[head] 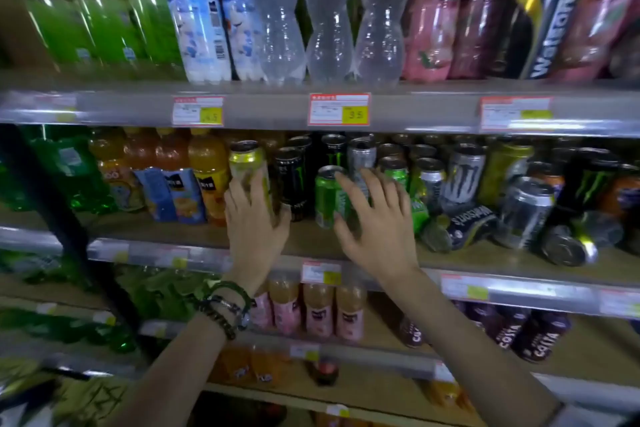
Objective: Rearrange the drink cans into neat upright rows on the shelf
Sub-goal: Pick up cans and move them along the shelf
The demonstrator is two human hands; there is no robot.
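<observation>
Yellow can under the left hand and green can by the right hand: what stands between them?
In the head view, one black Monster can stands upright on the shelf between the yellow can and the green can.

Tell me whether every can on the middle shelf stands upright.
No: a Watsons can lies on its side at the right of the shelf, and a second can lies beside it.
</observation>
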